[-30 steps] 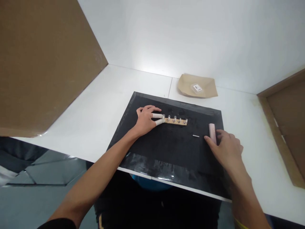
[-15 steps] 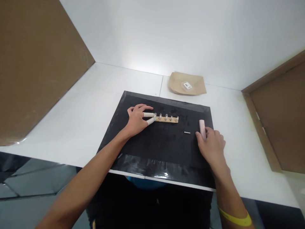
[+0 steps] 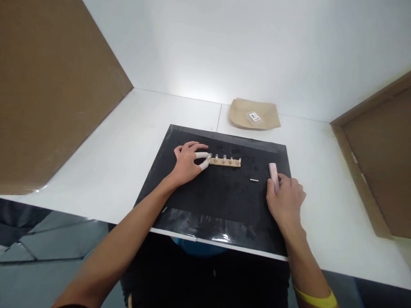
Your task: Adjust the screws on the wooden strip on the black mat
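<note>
A narrow wooden strip [image 3: 226,163] lay almost level on the black mat [image 3: 205,196], a little right of the centre of the frame. Small clear pieces [image 3: 224,158] stood in a row along it, with shiny metallic bits near their bases. The left hand [image 3: 187,166] came in from the lower left, and its thumb and forefinger, both in white covers [image 3: 201,155], were pinched together on the strip's left end; its other fingers were spread loosely above the mat.

To the right of the strip and slightly lower in the frame, a thin pale rod [image 3: 254,180] lay on the mat, touched by neither hand. Farther right, a pale pink block [image 3: 274,175] leaned slightly left at its top, its lower end gripped between the thumb and fingers of the right hand [image 3: 287,196]. A yellow band [image 3: 316,299] circled that forearm at the bottom edge.

Above the mat, a brown paper tray [image 3: 237,115] sat on the white tabletop [image 3: 109,171], holding a small clear case [image 3: 253,117] with a printed label. Brown panels filled the upper left [image 3: 58,94] and the right edge [image 3: 379,145].
</note>
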Demonstrator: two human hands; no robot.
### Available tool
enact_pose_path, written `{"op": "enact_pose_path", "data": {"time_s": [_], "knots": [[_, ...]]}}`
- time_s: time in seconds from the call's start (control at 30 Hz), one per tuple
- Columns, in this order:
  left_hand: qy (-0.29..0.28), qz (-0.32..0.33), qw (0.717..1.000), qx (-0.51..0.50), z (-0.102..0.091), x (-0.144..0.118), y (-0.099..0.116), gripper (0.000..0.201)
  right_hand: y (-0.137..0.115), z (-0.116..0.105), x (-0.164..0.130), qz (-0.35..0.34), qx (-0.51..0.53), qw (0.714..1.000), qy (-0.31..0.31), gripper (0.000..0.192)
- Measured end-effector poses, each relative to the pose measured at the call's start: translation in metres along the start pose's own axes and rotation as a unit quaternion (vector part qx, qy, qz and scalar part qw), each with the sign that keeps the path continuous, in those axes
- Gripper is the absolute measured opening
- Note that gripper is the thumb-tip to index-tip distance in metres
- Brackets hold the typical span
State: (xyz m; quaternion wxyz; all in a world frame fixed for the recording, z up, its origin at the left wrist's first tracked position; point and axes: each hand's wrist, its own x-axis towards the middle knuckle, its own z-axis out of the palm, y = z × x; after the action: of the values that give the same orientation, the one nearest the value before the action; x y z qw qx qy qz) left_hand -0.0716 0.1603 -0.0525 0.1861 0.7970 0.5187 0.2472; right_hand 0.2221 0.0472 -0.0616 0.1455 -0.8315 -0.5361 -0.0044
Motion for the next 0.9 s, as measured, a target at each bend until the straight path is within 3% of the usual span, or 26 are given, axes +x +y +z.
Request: {"op": "enact_pose_path", "data": {"time_s": [0.77, 0.9], "knots": [[-0.040, -0.011, 0.999, -0.001, -0.0034, 0.0009, -0.0009, 0.016, 0.0039, 0.0029, 0.0019, 0.040, 0.028, 0.999, -0.012, 0.057], [-0.023, -0.030, 0.999, 0.013, -0.0015, 0.0012, 0.0020, 0.012, 0.0022, 0.0005, 0.0025, 0.048, 0.030, 0.998, -0.023, 0.060]]}}
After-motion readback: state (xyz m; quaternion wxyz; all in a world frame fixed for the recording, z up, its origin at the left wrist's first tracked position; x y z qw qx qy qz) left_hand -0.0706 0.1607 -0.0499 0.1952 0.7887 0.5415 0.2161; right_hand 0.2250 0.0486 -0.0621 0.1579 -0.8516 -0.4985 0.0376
